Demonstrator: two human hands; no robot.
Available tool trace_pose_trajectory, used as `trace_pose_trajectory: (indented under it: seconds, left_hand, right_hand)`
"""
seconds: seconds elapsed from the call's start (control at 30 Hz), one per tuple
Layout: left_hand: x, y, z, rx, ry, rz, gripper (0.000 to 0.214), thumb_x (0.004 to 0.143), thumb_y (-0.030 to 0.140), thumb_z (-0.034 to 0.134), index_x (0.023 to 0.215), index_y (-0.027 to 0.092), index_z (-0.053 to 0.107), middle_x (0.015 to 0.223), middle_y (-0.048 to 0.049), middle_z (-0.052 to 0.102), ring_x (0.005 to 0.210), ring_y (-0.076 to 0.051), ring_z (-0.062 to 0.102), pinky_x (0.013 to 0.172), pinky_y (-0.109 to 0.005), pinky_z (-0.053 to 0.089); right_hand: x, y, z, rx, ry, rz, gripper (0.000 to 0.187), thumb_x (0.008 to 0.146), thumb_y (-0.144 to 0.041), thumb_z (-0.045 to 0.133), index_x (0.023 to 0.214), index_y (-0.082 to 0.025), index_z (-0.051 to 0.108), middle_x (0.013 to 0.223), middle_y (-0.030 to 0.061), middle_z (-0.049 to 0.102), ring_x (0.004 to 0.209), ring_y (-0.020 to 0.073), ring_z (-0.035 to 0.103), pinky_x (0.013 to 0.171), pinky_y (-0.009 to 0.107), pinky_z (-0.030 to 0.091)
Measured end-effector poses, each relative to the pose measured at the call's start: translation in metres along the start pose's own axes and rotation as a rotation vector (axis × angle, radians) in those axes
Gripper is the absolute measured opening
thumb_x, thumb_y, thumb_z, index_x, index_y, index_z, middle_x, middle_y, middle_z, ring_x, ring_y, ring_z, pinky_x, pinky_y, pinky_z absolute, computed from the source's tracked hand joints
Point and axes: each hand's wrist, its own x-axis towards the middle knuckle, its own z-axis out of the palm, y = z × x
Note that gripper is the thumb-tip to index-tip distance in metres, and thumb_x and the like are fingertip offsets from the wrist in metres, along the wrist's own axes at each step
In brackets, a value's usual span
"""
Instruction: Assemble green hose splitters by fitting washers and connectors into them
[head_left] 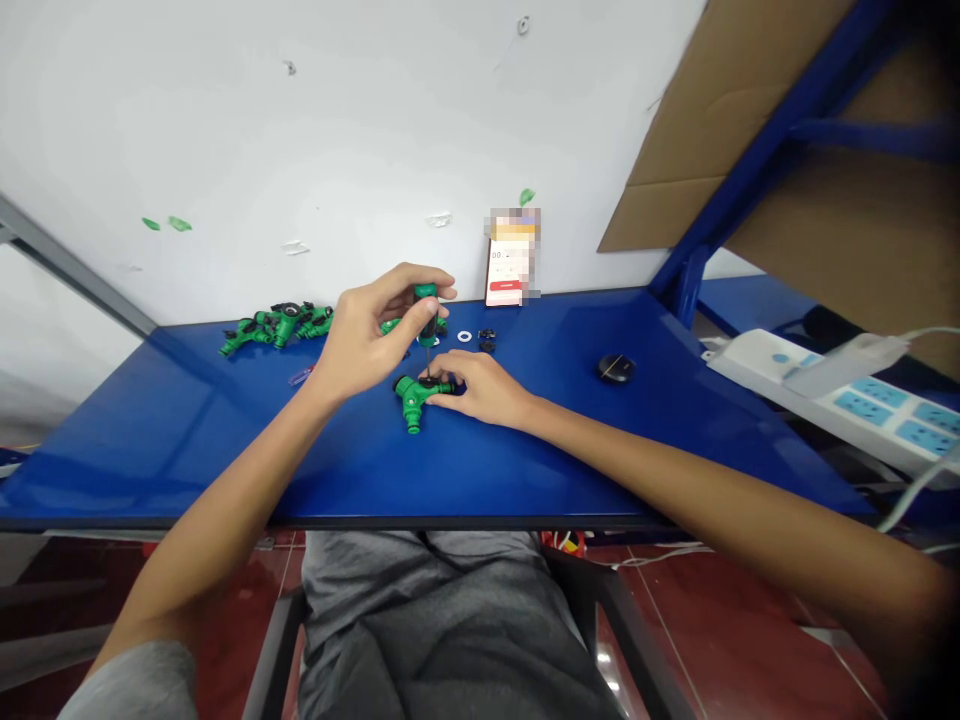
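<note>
My left hand (379,325) grips the green-and-black handle of a screwdriver (427,325), held upright with its shaft pointing down. The tip of the shaft meets the black part on top of a green Y-shaped hose connector (412,398). My right hand (484,388) pinches one arm of that connector and steadies it on the blue table (360,470). Behind the screwdriver lie more green pieces, partly hidden by my left hand. A white ring washer (465,337) and small black parts (487,340) rest just to the right of them.
Several green connectors (285,322) are heaped at the back left. A small red-and-clear item (301,376) lies near my left wrist. A phone (510,265) leans on the wall. To the right are a round black object (616,369) and a white power strip (795,385).
</note>
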Motion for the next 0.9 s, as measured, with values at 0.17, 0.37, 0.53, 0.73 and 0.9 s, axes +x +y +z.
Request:
trace_pose_trajectory:
  seconds: [0.17, 0.37, 0.53, 0.73, 0.9]
  left_hand:
    - [0.0035, -0.0057, -0.0001, 0.117, 0.111, 0.036, 0.034, 0.101, 0.056, 0.073, 0.114, 0.025, 0.081, 0.113, -0.0082, 0.078, 0.100, -0.020, 0.073, 0.079, -0.033, 0.066]
    - [0.0031, -0.0020, -0.0081, 0.039, 0.020, 0.009, 0.039, 0.104, 0.055, 0.069, 0.126, 0.024, 0.078, 0.114, -0.0085, 0.079, 0.103, -0.021, 0.076, 0.087, -0.034, 0.067]
    - [0.0017, 0.0010, -0.0072, 0.062, 0.041, -0.018, 0.033, 0.101, 0.054, 0.074, 0.111, 0.023, 0.080, 0.111, -0.0089, 0.081, 0.099, -0.022, 0.077, 0.087, -0.035, 0.067]
    - [0.0025, 0.0034, -0.0061, 0.040, -0.010, -0.008, 0.040, 0.105, 0.057, 0.066, 0.118, 0.022, 0.081, 0.111, -0.0106, 0.082, 0.101, -0.024, 0.078, 0.090, -0.040, 0.067]
    - [0.0024, 0.0031, -0.0077, 0.095, -0.034, 0.049, 0.037, 0.105, 0.056, 0.067, 0.121, 0.026, 0.081, 0.123, -0.0104, 0.080, 0.117, -0.026, 0.074, 0.094, -0.041, 0.066]
  right_hand:
    - [0.0013, 0.0034, 0.0022, 0.054, -0.008, 0.023, 0.030, 0.085, -0.031, 0.093, 0.109, -0.021, 0.077, 0.097, 0.0040, 0.076, 0.082, 0.0200, 0.063, 0.074, 0.031, 0.046]
    - [0.0036, 0.0025, 0.0018, 0.098, -0.010, 0.055, 0.031, 0.083, -0.031, 0.095, 0.105, -0.019, 0.077, 0.094, 0.0025, 0.075, 0.076, 0.0173, 0.060, 0.070, 0.029, 0.044]
    - [0.0032, 0.0001, 0.0010, 0.090, -0.002, 0.051, 0.030, 0.082, -0.030, 0.095, 0.105, -0.019, 0.078, 0.093, 0.0028, 0.076, 0.075, 0.0171, 0.060, 0.070, 0.029, 0.044]
    - [0.0026, -0.0012, 0.0011, 0.080, 0.000, 0.058, 0.030, 0.082, -0.030, 0.095, 0.105, -0.020, 0.079, 0.094, 0.0034, 0.077, 0.077, 0.0182, 0.062, 0.072, 0.030, 0.046]
    - [0.0024, -0.0012, 0.0014, 0.083, 0.003, 0.053, 0.029, 0.082, -0.029, 0.095, 0.105, -0.020, 0.079, 0.095, 0.0037, 0.078, 0.079, 0.0188, 0.064, 0.073, 0.030, 0.047]
